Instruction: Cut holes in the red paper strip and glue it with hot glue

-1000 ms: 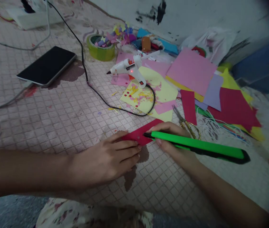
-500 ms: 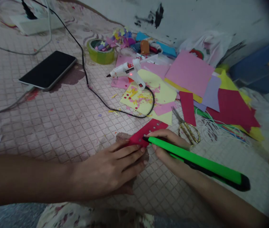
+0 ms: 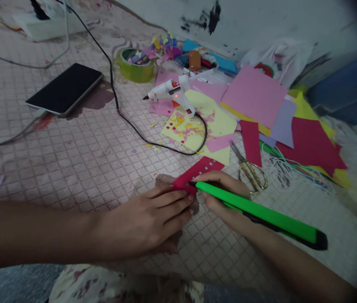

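Observation:
A red strip of paper or foam [image 3: 185, 180] with rows of small holes lies on the patterned cloth. My left hand [image 3: 153, 219] rests palm down with its fingers stretched out, the fingertips touching the strip's near end. In my right hand [image 3: 222, 189] is a long green and black hole punch [image 3: 254, 210], its black tip against the strip's near right edge. My fingers wrap around its front part, and its rear end points to the lower right. Gold-handled scissors [image 3: 248, 170] lie just beyond my right hand.
A white glue gun [image 3: 177, 93], its red light on, lies over pale yellow paper [image 3: 219, 120] strewn with scraps. Coloured sheets [image 3: 257, 94] and white string [image 3: 284, 172] are at the right. Green tape [image 3: 137, 71], a phone [image 3: 66, 89] and black cord [image 3: 134, 129] lie further left.
The view has shifted slightly. My left hand stays on the red strip. The hole punch keeps its tip at nearly the same spot on the strip, its rear end slightly moved.

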{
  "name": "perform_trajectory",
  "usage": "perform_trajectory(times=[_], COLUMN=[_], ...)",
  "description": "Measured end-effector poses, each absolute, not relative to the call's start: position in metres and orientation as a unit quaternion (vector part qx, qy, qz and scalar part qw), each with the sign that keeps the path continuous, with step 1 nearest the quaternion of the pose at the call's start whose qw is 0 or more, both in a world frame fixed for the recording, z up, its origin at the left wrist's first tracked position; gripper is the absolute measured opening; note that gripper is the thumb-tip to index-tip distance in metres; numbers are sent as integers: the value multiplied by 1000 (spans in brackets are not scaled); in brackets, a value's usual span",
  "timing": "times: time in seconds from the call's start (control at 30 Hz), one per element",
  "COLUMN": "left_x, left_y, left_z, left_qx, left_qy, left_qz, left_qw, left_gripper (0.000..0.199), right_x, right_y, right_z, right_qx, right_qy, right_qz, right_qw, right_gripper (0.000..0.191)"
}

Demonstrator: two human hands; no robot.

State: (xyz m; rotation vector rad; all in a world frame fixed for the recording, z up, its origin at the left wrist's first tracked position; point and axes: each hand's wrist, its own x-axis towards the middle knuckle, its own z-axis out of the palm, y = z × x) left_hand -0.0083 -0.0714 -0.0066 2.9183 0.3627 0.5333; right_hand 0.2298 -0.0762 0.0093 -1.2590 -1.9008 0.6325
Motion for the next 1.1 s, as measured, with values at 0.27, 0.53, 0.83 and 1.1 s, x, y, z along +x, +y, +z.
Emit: perform_trajectory(times=[0.27, 0.53, 0.83, 1.1], left_x=[-7, -7, -7, -8], left_y=[-71, -70, -70, -69], left_z=[-6, -7, -6, -3], left_qx=[972, 972, 972, 972], left_qy=[123, 117, 122, 110], left_qz=[181, 183, 173, 176], left_qw=[85, 89, 103, 114], left_gripper=[51, 52, 53, 51], right_x=[231, 241, 234, 230], right_y=[-77, -74, -75, -80], right_z=[5, -3, 14, 17], right_qx=[-496, -458, -514, -541], right_qy=[-733, -768, -709, -706], right_qz=[273, 296, 281, 259], right_qw=[376, 335, 394, 377], right_gripper=[29, 31, 18, 16])
